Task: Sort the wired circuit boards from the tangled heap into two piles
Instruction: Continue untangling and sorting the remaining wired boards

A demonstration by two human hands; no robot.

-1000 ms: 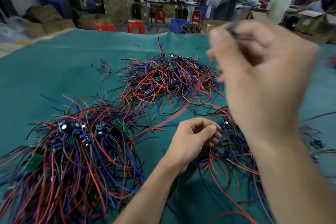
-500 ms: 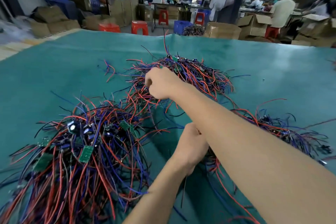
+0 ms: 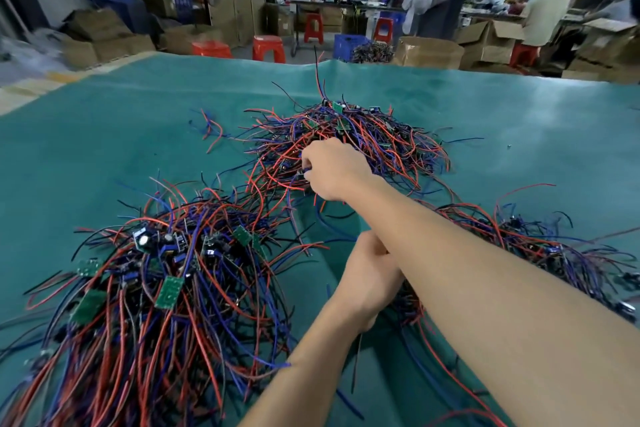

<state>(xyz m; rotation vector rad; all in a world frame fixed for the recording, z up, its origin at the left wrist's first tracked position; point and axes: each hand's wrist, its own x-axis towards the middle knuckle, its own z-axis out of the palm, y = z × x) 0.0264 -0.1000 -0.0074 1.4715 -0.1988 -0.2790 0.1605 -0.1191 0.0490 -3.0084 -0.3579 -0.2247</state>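
Change since earlier frames: the right hand [image 3: 334, 170], raised and blurred close to the camera a second ago, is now seen stretched out over the far pile; half a second ago it was already there, and little has shifted since. The left hand [image 3: 369, 279] has stayed low, near the middle of the counter.
Near pile: a large pile of wired circuit boards [image 3: 149, 291] lies toward the near left corner of the counter [image 3: 104, 135], red, blue and black leads fanned toward the near edge, small green boards lying on top.
Left hand: seen from the back, with the fingers curled inward. They are hidden under the right forearm, so what is held cannot be told. A thin dark wire [image 3: 356, 360] hangs below the wrist.
Tangled heap: a heap of boards and wires [image 3: 540, 246] is spread toward the right edge, partly covered by the right forearm, just beside the left hand.
Right hand: reached across above the left hand, knuckles up, fingers [image 3: 306, 158] bent and closed on wires at the near left rim of the far pile.
Far pile: a second pile [image 3: 363, 139] lies toward the far middle of the counter, well apart from the far edge.
Beyond the counter: red stools [image 3: 268, 48], cardboard boxes [image 3: 429, 52] and seated people are seen, blurred.
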